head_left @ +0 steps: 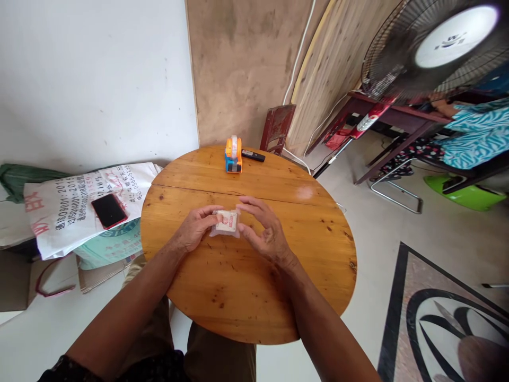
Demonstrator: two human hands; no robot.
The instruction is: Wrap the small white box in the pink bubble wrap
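Observation:
A small clear plastic packet [226,223] with a pale card inside lies on the round wooden table [246,281], near its middle. My left hand [195,227] pinches the packet's left edge with thumb and fingers closed on it. On the other side, my right hand [264,229] holds the packet's right edge, fingers curled over its top corner. Both forearms reach in from the near edge of the table.
An orange tape dispenser [233,154] and a black remote [253,155] sit at the table's far edge. A red phone [108,210] lies on printed sacks [75,207] to the left. A red chair [277,127], a standing fan [441,48] and another person [473,130] are at the right.

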